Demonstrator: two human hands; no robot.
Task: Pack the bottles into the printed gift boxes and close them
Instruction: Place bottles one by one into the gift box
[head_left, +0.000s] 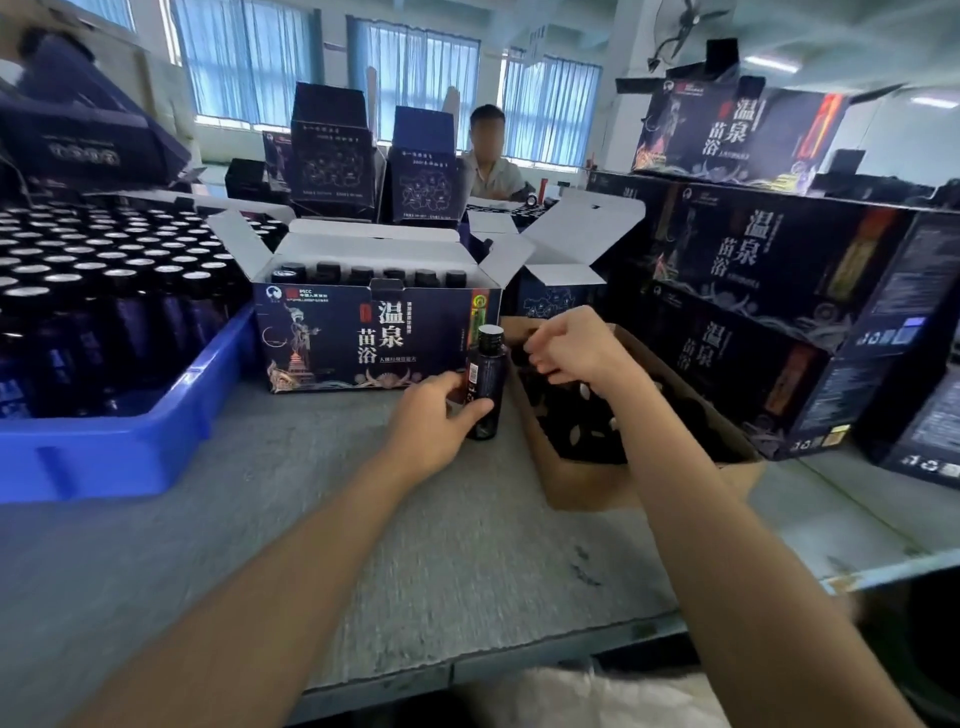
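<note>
So we're working at a grey table (363, 545), and the biggest thing on it is the stack of closed boxes (769, 270) taking up the whole right side, dark printed ones piled a few high. Over at the left edge a blue crate (104, 462) is sitting packed with capped dark bottles (104, 270) standing upright. In the middle, toward the far edge, the open gift box (374, 332) is standing with all its white flaps up, and a row of bottle tops (363, 274) is poking out along its back. Just right of it a brown cardboard box (582, 483) is lying at an angle, holding dark stuff we can't make out.

A person (493, 166) is sitting across the far side, behind more upright boxes.

Our left hand (431, 421) is wrapping its thumb and fingers around a single bottle (485, 384), which is standing upright on the table, cap on, right at the front right corner of the open gift box. Our right hand (576, 343) is hovering over the brown cardboard box with its fingers curled in; we can't tell if it's pinching anything. The two hands are apart, the bottle sitting between them.
</note>
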